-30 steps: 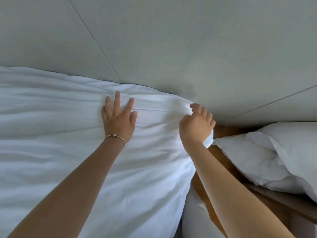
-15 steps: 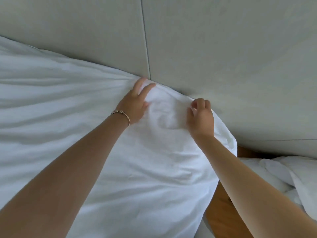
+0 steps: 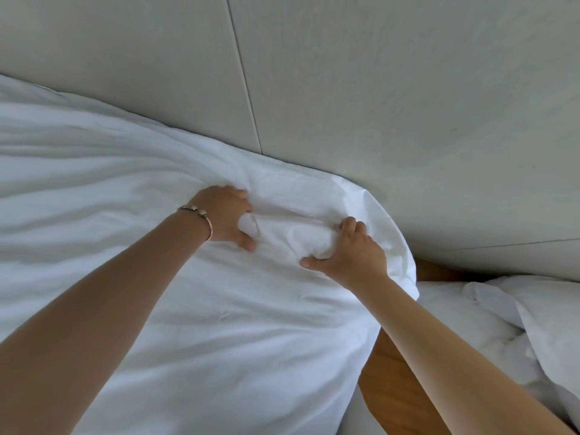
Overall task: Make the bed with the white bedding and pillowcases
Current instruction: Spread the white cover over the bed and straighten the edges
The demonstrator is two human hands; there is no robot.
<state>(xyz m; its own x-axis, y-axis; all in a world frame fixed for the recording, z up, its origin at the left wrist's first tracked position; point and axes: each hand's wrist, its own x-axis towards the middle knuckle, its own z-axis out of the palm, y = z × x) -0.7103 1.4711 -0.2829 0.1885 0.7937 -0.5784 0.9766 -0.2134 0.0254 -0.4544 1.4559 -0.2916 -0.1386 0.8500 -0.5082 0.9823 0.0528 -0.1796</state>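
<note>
Both hands [image 3: 224,216] [image 3: 353,251] now bunching duvet corner [image 3: 292,233].

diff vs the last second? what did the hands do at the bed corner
Left hand went from flat on the white bedding, up to the headboard edge, then drew back; its fingers now grip a bunched fold. Right hand moved from the corner edge onto the same bunch and grips it. Unchanged: the loose bedding pile lies at right, bracelet on left wrist.

I can't see my left hand's [image 3: 224,215] fingertips, buried in the white bedding [image 3: 194,309]; the heap of pillows [image 3: 533,315] runs off the right edge.
</note>
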